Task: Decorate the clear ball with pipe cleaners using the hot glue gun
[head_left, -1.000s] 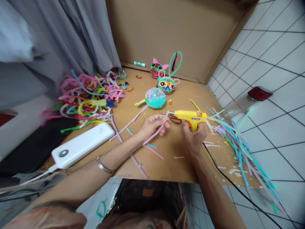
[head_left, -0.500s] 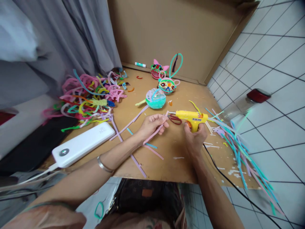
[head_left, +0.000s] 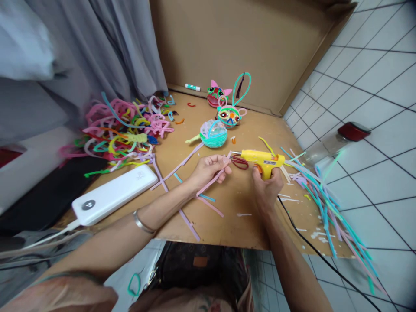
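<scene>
My left hand [head_left: 212,171] pinches a pink pipe cleaner [head_left: 208,185] near its upper end; its lower part bends and trails over the table. My right hand [head_left: 268,186] is wrapped round the handle of a yellow glue gun [head_left: 262,159], whose metal nozzle points left and is at or very near the pipe cleaner's tip. Whether they touch is too small to tell. Red-handled scissors [head_left: 239,162] lie behind the nozzle. Beyond my left hand sits a ball wound in green, blue and lilac [head_left: 213,135], with a yellow-green piece sticking out at its left.
Two decorated animal-faced balls [head_left: 229,116] and a glue stick [head_left: 193,87] stand farther back. Coloured pipe cleaners [head_left: 120,125] heap at left, above a white power bank [head_left: 113,195]. More strands [head_left: 325,203] lie right, near a red-lidded bottle [head_left: 353,131]. The gun's black cord [head_left: 312,245] runs right.
</scene>
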### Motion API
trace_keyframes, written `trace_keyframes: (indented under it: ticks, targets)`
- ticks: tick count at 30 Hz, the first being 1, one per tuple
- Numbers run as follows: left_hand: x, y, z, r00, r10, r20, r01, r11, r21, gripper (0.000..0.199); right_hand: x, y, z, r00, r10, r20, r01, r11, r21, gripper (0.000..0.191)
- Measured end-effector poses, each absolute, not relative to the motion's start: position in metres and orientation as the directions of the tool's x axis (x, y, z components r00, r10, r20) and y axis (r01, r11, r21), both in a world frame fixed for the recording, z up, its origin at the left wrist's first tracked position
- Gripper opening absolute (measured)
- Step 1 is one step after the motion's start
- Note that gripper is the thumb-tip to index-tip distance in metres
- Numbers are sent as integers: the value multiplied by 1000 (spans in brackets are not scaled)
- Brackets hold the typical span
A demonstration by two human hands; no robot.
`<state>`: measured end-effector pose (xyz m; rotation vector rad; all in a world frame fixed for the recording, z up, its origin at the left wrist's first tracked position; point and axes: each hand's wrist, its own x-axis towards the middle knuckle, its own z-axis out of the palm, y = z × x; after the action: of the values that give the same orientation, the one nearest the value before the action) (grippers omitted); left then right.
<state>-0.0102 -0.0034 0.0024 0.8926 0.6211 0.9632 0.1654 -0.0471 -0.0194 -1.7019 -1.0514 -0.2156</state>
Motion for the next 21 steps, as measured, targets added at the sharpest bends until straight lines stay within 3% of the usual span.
trace_keyframes:
  ticks: [21]
  targets:
    - [-11, -5, 7, 437, 895, -84, -408, 281, 869, 31, 163, -47, -18, 569, 577, 586, 726, -18, -687, 24]
